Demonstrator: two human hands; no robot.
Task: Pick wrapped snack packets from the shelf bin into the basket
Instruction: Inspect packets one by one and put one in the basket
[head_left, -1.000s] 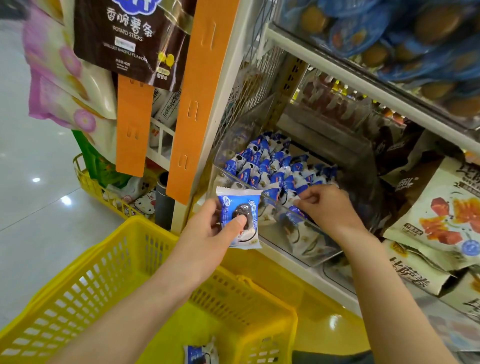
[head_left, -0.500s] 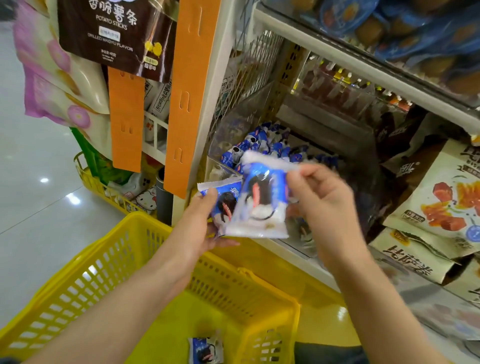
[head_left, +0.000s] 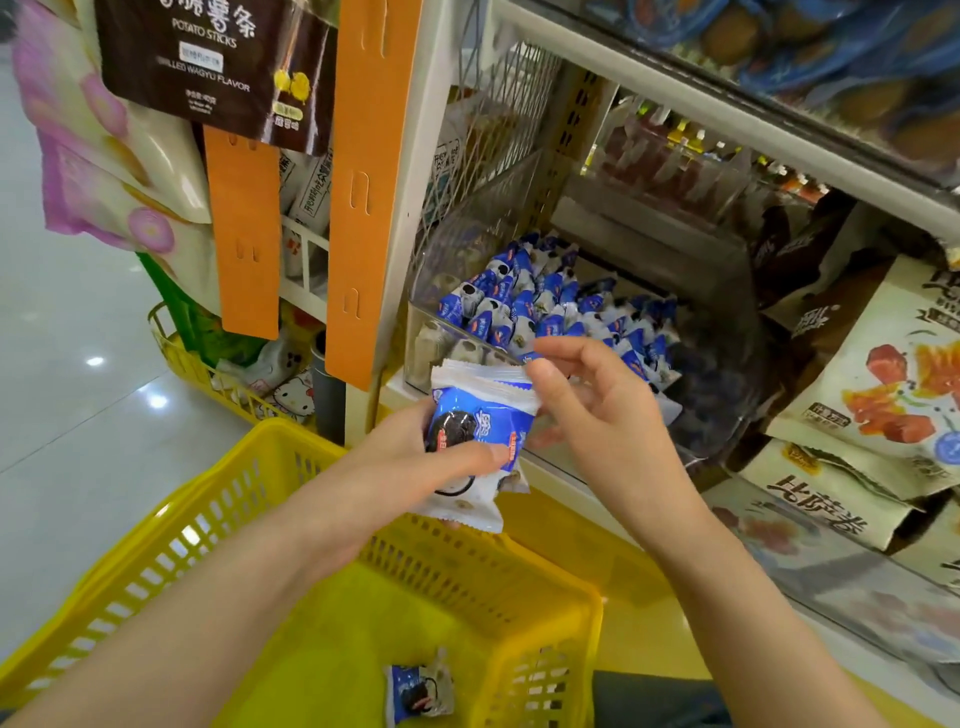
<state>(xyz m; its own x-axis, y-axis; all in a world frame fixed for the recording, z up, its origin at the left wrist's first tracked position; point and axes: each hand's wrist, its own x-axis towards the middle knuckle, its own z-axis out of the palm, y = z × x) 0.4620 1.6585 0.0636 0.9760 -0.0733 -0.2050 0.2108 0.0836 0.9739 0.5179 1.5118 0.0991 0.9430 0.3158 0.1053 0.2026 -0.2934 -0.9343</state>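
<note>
Blue-and-white snack packets (head_left: 550, 306) fill a clear shelf bin (head_left: 426, 338) at centre. My left hand (head_left: 400, 462) is shut on two stacked packets (head_left: 485, 410) above the far rim of the yellow basket (head_left: 249, 478). To their right is my right hand (head_left: 597, 415), fingers spread. Only its thumb touches the top corner of the front packet. One packet (head_left: 418, 686) lies on the basket floor.
An orange hanging strip (head_left: 371, 197) and a white shelf post stand left of the bin. Large snack bags (head_left: 893, 374) crowd the shelf on the right. A second yellow basket (head_left: 208, 374) sits on the floor behind, and hanging bags (head_left: 104, 135) fill the upper left.
My right hand lifted a packet out of the bin and laid it on the one in my left hand. The left hand now grips both, and the right hand's fingers have opened.
</note>
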